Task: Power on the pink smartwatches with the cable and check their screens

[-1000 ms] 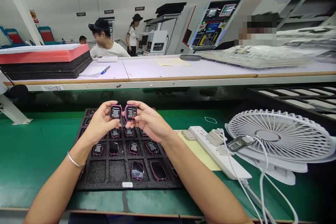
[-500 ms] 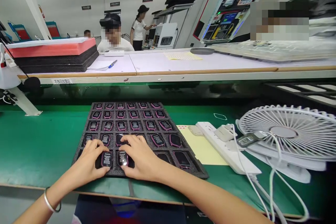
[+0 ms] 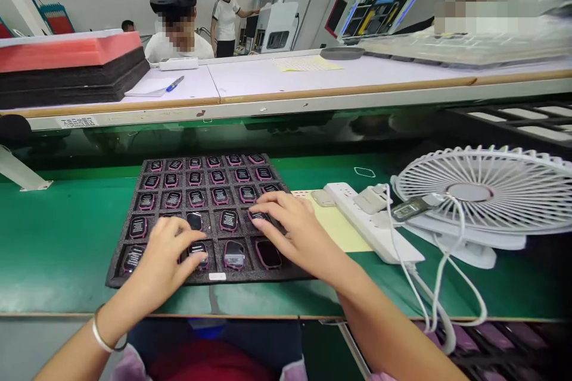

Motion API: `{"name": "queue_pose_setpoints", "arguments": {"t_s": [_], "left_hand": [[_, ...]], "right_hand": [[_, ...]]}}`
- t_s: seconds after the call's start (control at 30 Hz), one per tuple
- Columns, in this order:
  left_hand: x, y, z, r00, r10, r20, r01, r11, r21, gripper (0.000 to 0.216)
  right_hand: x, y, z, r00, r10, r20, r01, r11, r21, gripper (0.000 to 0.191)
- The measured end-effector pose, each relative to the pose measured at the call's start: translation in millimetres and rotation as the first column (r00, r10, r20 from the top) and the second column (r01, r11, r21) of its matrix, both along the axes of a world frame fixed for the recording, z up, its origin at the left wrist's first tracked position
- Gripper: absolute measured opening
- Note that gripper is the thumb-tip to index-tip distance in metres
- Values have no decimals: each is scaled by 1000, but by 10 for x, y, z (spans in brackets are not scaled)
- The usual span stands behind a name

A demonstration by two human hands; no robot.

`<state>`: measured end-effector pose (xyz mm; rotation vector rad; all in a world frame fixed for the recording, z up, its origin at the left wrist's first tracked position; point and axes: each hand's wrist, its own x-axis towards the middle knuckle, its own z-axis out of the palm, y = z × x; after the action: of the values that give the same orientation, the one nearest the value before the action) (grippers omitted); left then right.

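A black foam tray (image 3: 217,266) holds rows of smartwatch bodies with dark screens and purple-pink frames, many showing lines of white text. My left hand (image 3: 166,253) is curled over the front-row smartwatch (image 3: 197,247), thumb and forefinger at its edges. My right hand (image 3: 290,229) reaches over the tray's right side, with thumb and fingertips about a second-row smartwatch (image 3: 259,216) that it partly hides. Between the hands lie a front-row smartwatch (image 3: 235,254) with a pale reflection and another with a dark screen (image 3: 269,253). Both watches at my fingers sit in their slots.
Right of the tray are a yellow sheet (image 3: 344,227), a white power strip (image 3: 370,223), cables and a white fan (image 3: 482,190). A raised shelf (image 3: 250,80) runs behind, carrying foam stacks (image 3: 67,65) and a pen (image 3: 174,84). Several people are beyond it.
My right hand has moved right, from a front-row watch to one in the second row. My left hand has shifted right onto another front-row watch. The view has tilted downward.
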<state>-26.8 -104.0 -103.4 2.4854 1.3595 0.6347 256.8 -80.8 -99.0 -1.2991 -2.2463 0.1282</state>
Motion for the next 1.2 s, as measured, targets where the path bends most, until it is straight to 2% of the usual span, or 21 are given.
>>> {"name": "queue_pose_setpoints", "arguments": {"t_s": [0.1,0.2,0.27,0.37,0.5,0.57,0.67,0.73,0.83,0.9,0.97,1.0,1.1,1.2], "left_hand": [[426,31,-85,990,-42,-135,40,999,-19,14],[714,78,-140,941,4,-340,-15,999,-31,26],[816,108,-138,910,38,-413,-57,998,-34,34],[893,113,-121,911,58,-407,-101,991,-85,34],[901,62,-119,963,91,-252,-143,970,-195,18],[846,45,-81,991,20,-135,-57,958,-280,10],[696,73,88,990,-43,131,97,892,-441,6],[584,135,250,927,25,374,190,829,-527,8],[461,265,465,711,195,676,362,723,-589,30],[422,357,549,590,304,748,402,693,-599,47],[409,440,588,528,372,764,359,717,-597,57],[408,477,599,506,394,767,329,734,-594,59],[403,567,651,464,413,784,272,776,-569,60],[385,619,776,466,378,800,240,817,-525,56]], "right_hand": [[168,-59,-42,979,-37,199,48,998,-47,17],[200,-150,-174,925,-59,376,69,998,-14,19],[190,-188,-276,907,-100,410,83,995,60,21],[160,-209,-369,925,-83,370,46,993,108,16],[116,-240,-373,976,-34,214,29,999,24,18],[107,-280,-362,989,-14,147,25,997,-70,14],[119,-348,-333,996,58,73,-36,964,-264,7],[128,-361,-280,996,90,-5,-85,925,-369,6],[76,-266,-154,962,74,-264,-201,845,-495,8],[-29,-115,-73,841,1,-541,-368,735,-570,16],[-181,85,-14,626,-160,-763,-540,617,-573,32],[-266,190,12,519,-250,-818,-593,585,-554,40],[-498,464,126,271,-406,-873,-716,521,-465,45],[-648,598,344,147,-383,-912,-781,521,-345,40]]}}
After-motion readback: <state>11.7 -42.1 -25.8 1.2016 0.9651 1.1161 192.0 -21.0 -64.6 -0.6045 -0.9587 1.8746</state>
